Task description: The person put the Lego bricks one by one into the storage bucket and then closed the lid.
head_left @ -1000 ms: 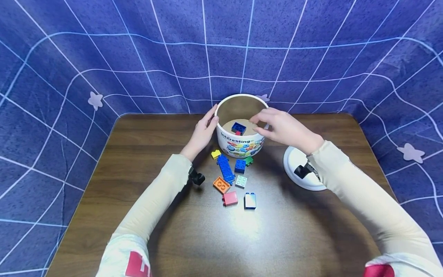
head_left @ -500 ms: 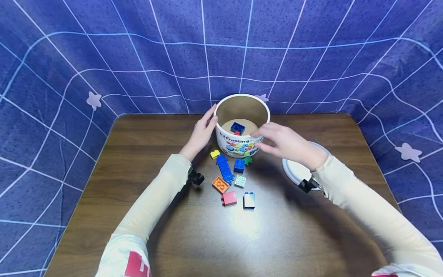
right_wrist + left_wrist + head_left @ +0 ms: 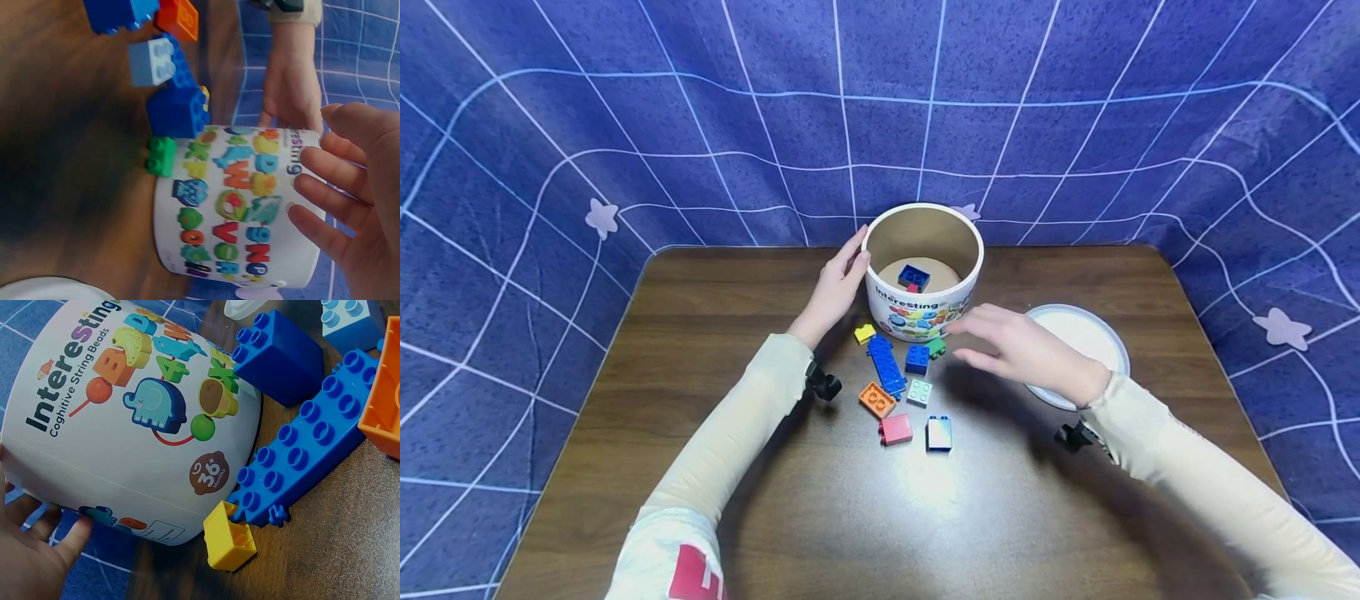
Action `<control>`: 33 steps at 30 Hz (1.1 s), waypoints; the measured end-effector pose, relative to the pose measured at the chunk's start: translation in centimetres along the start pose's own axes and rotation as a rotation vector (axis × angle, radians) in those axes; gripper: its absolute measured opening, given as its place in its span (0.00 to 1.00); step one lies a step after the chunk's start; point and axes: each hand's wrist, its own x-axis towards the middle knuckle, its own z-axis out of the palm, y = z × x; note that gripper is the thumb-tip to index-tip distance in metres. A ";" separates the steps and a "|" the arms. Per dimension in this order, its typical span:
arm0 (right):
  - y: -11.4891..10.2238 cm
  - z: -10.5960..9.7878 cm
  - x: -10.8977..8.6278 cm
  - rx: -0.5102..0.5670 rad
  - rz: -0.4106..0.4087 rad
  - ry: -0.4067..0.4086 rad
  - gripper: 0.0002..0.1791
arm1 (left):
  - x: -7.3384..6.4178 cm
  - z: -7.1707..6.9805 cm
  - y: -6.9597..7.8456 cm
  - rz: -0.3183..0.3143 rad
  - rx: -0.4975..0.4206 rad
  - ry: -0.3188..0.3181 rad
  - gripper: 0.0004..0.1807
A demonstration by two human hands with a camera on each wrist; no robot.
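Observation:
A white tub (image 3: 955, 304) printed with colourful letters and animals stands at the back of the table. My left hand (image 3: 829, 296) rests along its left wall, thumb and fingers spread against the outside. Inside lie a dark blue brick (image 3: 913, 277) and a small red piece (image 3: 912, 288). My right hand (image 3: 1018, 350) hovers to the right of the tub's front, fingers loosely spread, holding nothing. Its fingertips are close to a small green brick (image 3: 936, 347) at the tub's base. A blue brick (image 3: 917, 359) and a long blue piece (image 3: 294, 450) lie to the left of it.
A small yellow brick (image 3: 865, 333) touches the long blue piece. Nearer the front are a pale green brick (image 3: 919, 392), an orange brick (image 3: 877, 400), a red brick (image 3: 896, 429) and a white-faced block (image 3: 938, 434). A white lid (image 3: 1086, 333) lies behind the right hand.
My right hand has come out of the tub over its front right rim and moved down towards the green brick. The left hand has stayed on the tub.

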 end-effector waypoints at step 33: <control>-0.5 7.2 -4.1 0.097 -0.069 -0.148 0.22 | 0.0 0.1 -0.1 0.014 0.010 0.019 0.28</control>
